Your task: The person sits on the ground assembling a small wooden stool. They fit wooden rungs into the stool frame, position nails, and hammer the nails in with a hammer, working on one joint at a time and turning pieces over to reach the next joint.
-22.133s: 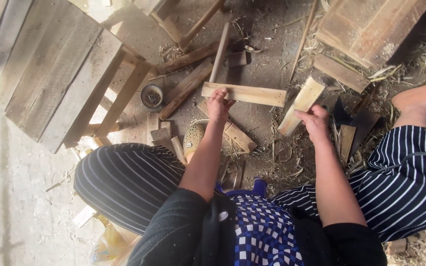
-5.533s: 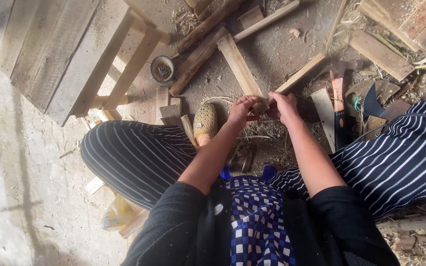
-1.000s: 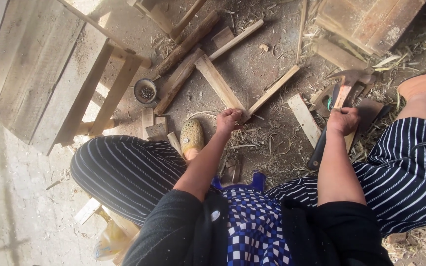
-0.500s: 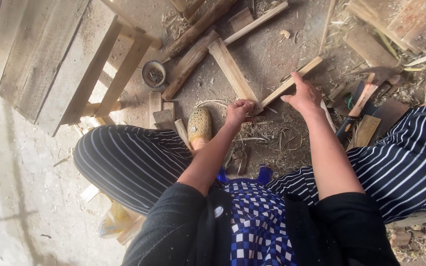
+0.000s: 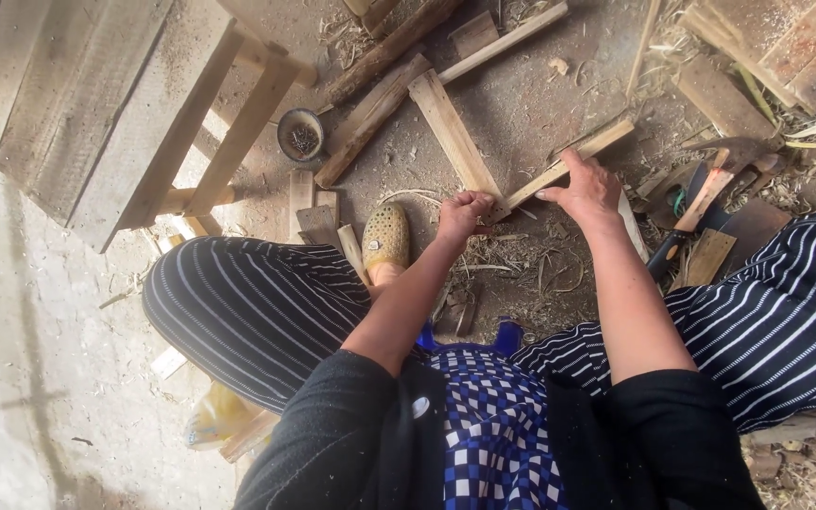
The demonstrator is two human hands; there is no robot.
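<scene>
My left hand (image 5: 465, 213) is closed around the near end of a flat wooden plank (image 5: 448, 132) that lies on the dirt and points away from me. My right hand (image 5: 586, 189) grips a thin wooden slat (image 5: 606, 140) that slants up to the right. The near ends of the two pieces meet in a V between my hands. I sit low, in striped trousers, with one foot in a yellow shoe (image 5: 386, 236) just left of my left hand.
A small round tin of nails (image 5: 300, 134) stands by a slatted wooden frame (image 5: 125, 104) at the left. Rough logs (image 5: 375, 94) and offcuts lie beyond the plank. A hatchet and other tools (image 5: 701, 203) lie at the right, with a wooden crate (image 5: 786, 47) behind them.
My right hand has left the tools at the right and come left onto the thin slat. My left hand has stayed on the plank's near end.
</scene>
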